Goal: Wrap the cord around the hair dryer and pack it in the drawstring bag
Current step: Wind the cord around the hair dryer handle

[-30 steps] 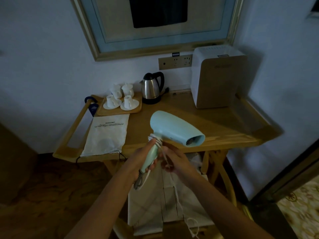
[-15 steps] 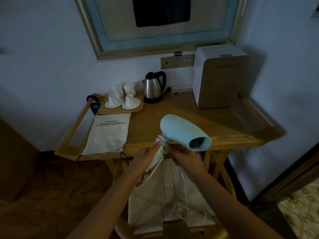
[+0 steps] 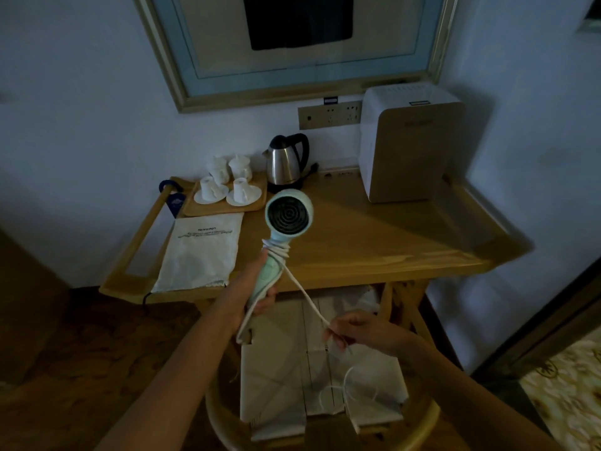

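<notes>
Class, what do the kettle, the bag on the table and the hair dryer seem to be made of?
Kettle: likely brushed steel, by its grey sheen, with a black, probably plastic handle. Bag: seemingly soft white cloth, lying flat and creased. Hair dryer: probably smooth matte plastic in pale blue-green.

Bare forearms, no visible sleeves

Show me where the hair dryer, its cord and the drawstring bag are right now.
hair dryer (image 3: 288, 213): head view, on the round grille facing the camera.
cord (image 3: 304, 292): head view, on the taut stretch between the handle and the right hand.
drawstring bag (image 3: 200, 255): head view, on the middle of the flat cloth.
</notes>
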`<state>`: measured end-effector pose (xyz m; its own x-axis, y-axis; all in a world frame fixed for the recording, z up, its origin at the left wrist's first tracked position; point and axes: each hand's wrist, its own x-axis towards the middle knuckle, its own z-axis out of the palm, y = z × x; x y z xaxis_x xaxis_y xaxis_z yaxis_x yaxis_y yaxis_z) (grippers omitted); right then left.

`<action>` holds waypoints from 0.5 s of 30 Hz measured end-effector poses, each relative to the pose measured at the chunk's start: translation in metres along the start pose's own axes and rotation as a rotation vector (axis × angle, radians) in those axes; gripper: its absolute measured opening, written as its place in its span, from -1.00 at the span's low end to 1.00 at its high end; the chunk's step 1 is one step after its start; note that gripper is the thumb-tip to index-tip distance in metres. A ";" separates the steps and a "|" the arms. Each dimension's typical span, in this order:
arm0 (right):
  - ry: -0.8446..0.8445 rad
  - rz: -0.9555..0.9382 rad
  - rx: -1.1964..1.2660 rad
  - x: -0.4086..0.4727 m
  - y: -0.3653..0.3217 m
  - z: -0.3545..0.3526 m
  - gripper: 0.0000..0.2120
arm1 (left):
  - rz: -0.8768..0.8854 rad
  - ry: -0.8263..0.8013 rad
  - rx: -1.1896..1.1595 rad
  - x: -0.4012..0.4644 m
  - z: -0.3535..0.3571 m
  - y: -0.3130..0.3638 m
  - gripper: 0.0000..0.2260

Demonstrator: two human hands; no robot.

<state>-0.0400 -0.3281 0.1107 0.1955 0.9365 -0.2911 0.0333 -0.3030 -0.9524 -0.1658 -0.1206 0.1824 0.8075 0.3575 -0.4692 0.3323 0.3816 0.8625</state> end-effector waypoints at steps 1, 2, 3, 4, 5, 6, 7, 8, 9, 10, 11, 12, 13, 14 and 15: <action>0.014 0.022 -0.041 -0.001 -0.002 -0.004 -0.73 | 0.018 -0.012 0.018 -0.003 -0.001 0.005 -0.49; 0.047 0.035 -0.081 0.000 -0.006 -0.008 -0.75 | 0.043 -0.004 0.057 -0.007 -0.001 0.010 -0.50; 0.102 0.042 -0.114 0.002 -0.011 -0.014 -0.76 | 0.076 0.024 0.137 -0.012 -0.001 0.013 -0.51; 0.165 0.047 -0.139 0.003 -0.019 -0.019 -0.77 | 0.112 0.063 0.251 -0.017 -0.001 0.015 -0.52; 0.222 0.044 -0.162 0.005 -0.026 -0.026 -0.79 | 0.152 0.089 0.379 -0.022 -0.001 0.017 -0.52; 0.277 0.039 -0.193 0.007 -0.033 -0.032 -0.83 | 0.204 0.077 0.502 -0.027 -0.001 0.019 -0.53; 0.329 0.036 -0.224 0.009 -0.041 -0.036 -0.88 | 0.251 0.037 0.622 -0.032 0.000 0.021 -0.57; 0.368 0.037 -0.241 0.011 -0.048 -0.041 -0.92 | 0.275 0.003 0.737 -0.038 0.004 0.023 -0.62; 0.404 0.059 -0.241 0.012 -0.057 -0.045 -0.89 | 0.287 -0.021 0.845 -0.042 0.008 0.025 -0.66; 0.416 0.088 -0.228 0.012 -0.069 -0.047 -0.87 | 0.307 -0.055 0.940 -0.045 0.013 0.026 -0.64; 0.426 0.093 -0.237 0.014 -0.080 -0.051 -0.88 | 0.328 -0.097 1.032 -0.046 0.018 0.026 -0.61; 0.437 0.067 -0.283 0.017 -0.092 -0.055 -0.89 | 0.339 -0.141 1.127 -0.047 0.025 0.024 -0.64; 0.441 0.042 -0.335 0.020 -0.104 -0.057 -0.87 | 0.351 -0.174 1.215 -0.045 0.029 0.020 -0.73; 0.448 0.033 -0.377 0.022 -0.115 -0.057 -0.85 | 0.348 -0.194 1.287 -0.042 0.032 0.015 -0.77; 0.451 0.025 -0.411 0.023 -0.125 -0.056 -0.87 | 0.326 -0.193 1.341 -0.039 0.033 0.010 -0.78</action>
<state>0.0150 -0.2779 0.2284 0.5938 0.7885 -0.1599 0.3818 -0.4511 -0.8067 -0.1779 -0.1591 0.2159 0.9552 0.1072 -0.2757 0.2378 -0.8327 0.5001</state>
